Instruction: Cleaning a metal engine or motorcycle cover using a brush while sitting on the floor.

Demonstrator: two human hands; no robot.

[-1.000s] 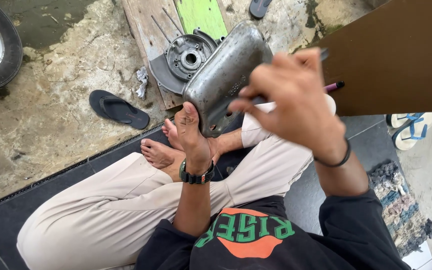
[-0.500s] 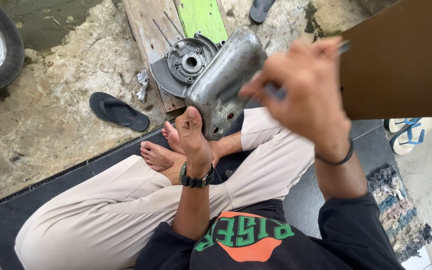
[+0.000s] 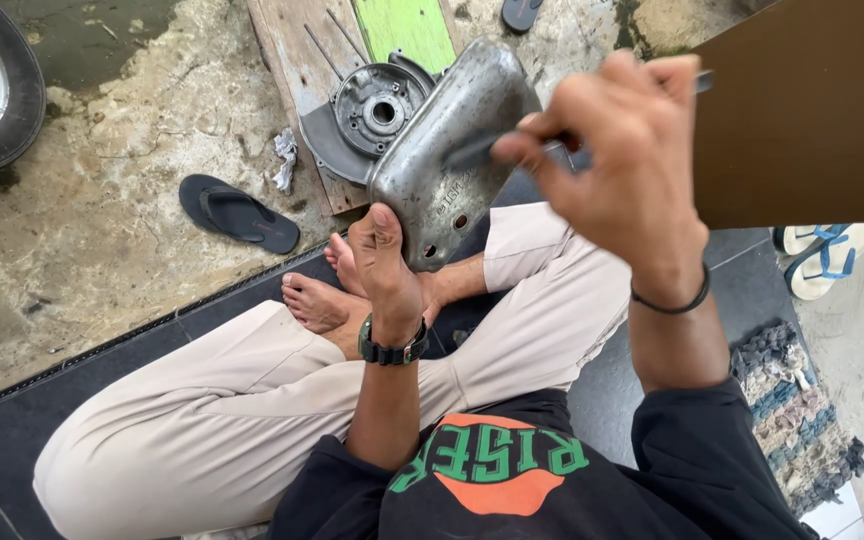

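We sit cross-legged and hold up a grey metal engine cover [image 3: 447, 150] above our bare feet [image 3: 337, 290]. Our left hand [image 3: 387, 265] grips the cover's lower edge, fingers wrapped behind it. Our right hand [image 3: 622, 160] is closed around a thin dark tool [image 3: 482, 150], its tip against the cover's face; the tool is blurred, so it may be a brush or file. Beyond the cover a round engine plate [image 3: 372, 110] lies on a wooden plank [image 3: 287, 60], a black sandal [image 3: 237, 212] left of it.
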